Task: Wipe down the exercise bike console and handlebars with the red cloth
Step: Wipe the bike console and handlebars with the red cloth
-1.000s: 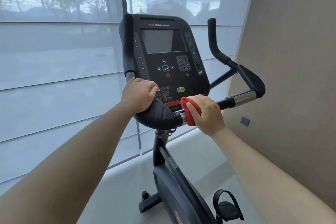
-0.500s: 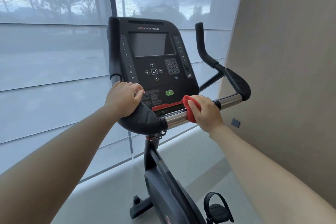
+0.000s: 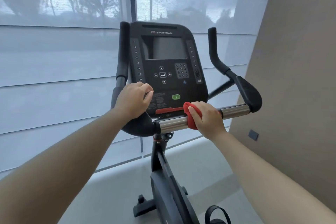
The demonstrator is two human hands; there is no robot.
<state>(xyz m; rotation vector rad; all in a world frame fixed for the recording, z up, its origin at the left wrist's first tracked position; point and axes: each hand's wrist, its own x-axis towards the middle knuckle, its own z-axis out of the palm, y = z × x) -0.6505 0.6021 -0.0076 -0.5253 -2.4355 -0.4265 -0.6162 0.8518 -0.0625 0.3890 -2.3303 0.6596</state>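
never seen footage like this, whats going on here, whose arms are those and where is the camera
The camera sits on a person's head, looking forward and down, so the two bare arms are their own. In front stands an exercise bike with a dark console, its screen blank, and handlebars. The left hand rests on the black pad, fingers curled over it. The right hand wraps a red cloth round the shiny metal bar to wipe it. Low down is a pedal; behind is a window with blinds.
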